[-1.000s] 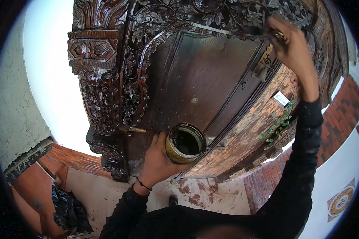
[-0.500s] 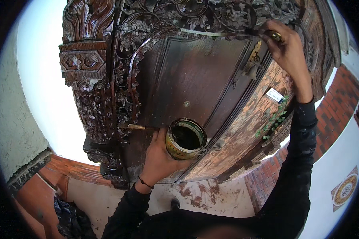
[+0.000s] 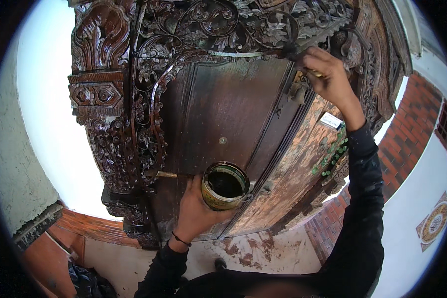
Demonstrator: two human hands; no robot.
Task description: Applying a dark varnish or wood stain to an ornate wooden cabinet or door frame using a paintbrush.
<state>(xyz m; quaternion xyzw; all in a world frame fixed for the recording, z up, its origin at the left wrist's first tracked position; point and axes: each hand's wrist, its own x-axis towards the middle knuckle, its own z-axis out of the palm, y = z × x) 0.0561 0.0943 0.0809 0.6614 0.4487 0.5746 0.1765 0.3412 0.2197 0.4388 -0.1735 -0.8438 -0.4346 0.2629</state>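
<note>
My left hand (image 3: 196, 211) holds a small round tin (image 3: 224, 185) of dark liquid, tilted toward me, in front of a tall carved wooden door (image 3: 218, 109). My right hand (image 3: 327, 79) is raised to the upper right of the door and grips a thin brush (image 3: 310, 71) whose tip touches the carved floral scrollwork (image 3: 263, 35) there. The left part of the door is dark and glossy. The lower right part (image 3: 298, 169) is pale and worn. A second brush handle (image 3: 166, 174) sticks out near my left hand.
White plastered wall (image 3: 50, 134) flanks the door on the left. Red brick wall (image 3: 407, 134) and a white wall with a round ornament (image 3: 434, 223) lie to the right. Stained concrete floor (image 3: 253, 253) is below, with a dark bag (image 3: 87, 283) at lower left.
The view has shifted, so the door sits more to the right. My right hand has moved a little along the carved top. The tin stays in my left hand.
</note>
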